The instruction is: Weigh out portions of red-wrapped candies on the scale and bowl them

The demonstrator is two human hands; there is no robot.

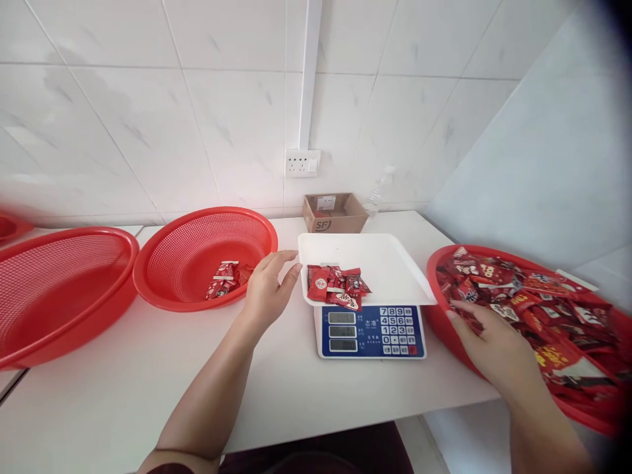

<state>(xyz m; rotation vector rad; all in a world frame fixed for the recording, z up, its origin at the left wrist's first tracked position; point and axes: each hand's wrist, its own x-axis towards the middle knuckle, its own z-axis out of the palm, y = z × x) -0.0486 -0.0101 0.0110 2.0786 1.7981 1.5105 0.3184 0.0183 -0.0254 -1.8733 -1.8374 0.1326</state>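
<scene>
A digital scale (370,331) with a blue keypad carries a white tray (390,260), and a few red snack packets (336,285) lie at the tray's front left. My left hand (269,289) hovers open between the tray's left edge and a red mesh basket (172,263) that holds a few red packets (224,278). My right hand (486,339) reaches into a red basket (437,319) heaped with several red packets (543,309). Its fingers curl down among the packets, and I cannot see whether they hold one.
A larger red basket (59,289) sits at the far left on the white table (296,382). A small cardboard box (334,212) and a clear plastic bottle (379,191) stand against the tiled wall. A wall socket (302,162) is above them.
</scene>
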